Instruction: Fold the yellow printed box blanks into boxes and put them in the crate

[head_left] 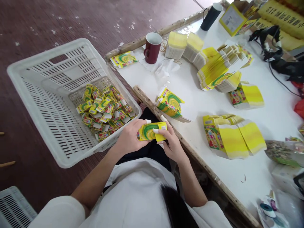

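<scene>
Both hands hold one small yellow and green carton (149, 131) over my lap, just off the table's front edge. My left hand (129, 137) grips its left side with the fingers curled round it. My right hand (171, 142) pinches its right end, fingertips on the yellow flap. A white slatted basket (42, 104) stands on the floor to my left and holds several folded cartons (104, 107) of the same kind.
On the white table (190, 82) lie a small pile of cartons (169, 103), flat yellow blanks (234, 134) at the right, and fanned stacks (213, 66) farther back. A maroon mug (152, 47) and a dark mug (211, 15) stand near the far edge. Black cables (275, 53) lie at the right.
</scene>
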{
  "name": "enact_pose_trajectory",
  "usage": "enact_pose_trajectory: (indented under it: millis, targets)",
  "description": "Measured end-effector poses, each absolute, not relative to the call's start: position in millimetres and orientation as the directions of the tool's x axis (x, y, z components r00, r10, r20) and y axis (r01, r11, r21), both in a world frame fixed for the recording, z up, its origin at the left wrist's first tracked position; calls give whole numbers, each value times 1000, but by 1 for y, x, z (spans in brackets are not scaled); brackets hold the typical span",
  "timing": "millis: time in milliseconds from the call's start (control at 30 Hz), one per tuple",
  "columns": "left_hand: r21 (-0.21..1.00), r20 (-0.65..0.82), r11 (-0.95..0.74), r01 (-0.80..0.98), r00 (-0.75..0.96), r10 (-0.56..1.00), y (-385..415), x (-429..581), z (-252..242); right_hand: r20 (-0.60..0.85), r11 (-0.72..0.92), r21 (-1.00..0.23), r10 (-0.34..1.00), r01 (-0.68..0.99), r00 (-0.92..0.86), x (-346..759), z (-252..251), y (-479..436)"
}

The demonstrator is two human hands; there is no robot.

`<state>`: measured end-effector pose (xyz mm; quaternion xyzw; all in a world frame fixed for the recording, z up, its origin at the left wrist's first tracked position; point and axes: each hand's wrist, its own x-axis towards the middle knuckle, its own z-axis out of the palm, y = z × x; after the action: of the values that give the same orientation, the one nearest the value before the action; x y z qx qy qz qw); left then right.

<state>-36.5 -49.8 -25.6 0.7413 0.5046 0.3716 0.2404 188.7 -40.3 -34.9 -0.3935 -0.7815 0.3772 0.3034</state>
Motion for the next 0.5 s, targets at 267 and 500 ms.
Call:
enact_pose_trajectory:
  millis: [267,500]
  targets:
    - [759,289,-339,556,180,940,-52,-32,-28,124,441,-794,792,419,-598,194,-33,-38]
    - [704,385,-384,598,133,913,-49,-24,-32,158,401,-812,851,425,-500,175,-42,-47]
